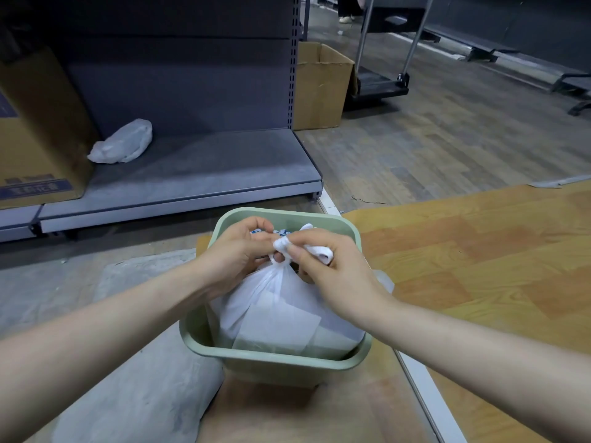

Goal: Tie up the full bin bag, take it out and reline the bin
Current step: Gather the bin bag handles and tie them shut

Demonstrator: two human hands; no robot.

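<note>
Both hands, left hand (pixel 238 251) and right hand (pixel 332 266), pinch the twisted handles of the full translucent white plastic bin bag (pixel 278 311) sitting in the pale green square plastic bin (pixel 271 362), seemingly mid-knot; next comes lifting out, a crumpled white spare bag (pixel 123 142) lying at ten o'clock on the grey metal shelf (pixel 204 171).

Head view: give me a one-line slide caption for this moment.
Both hands, left and right, knot the handles of the full white bin bag still sitting in the green bin.
</note>
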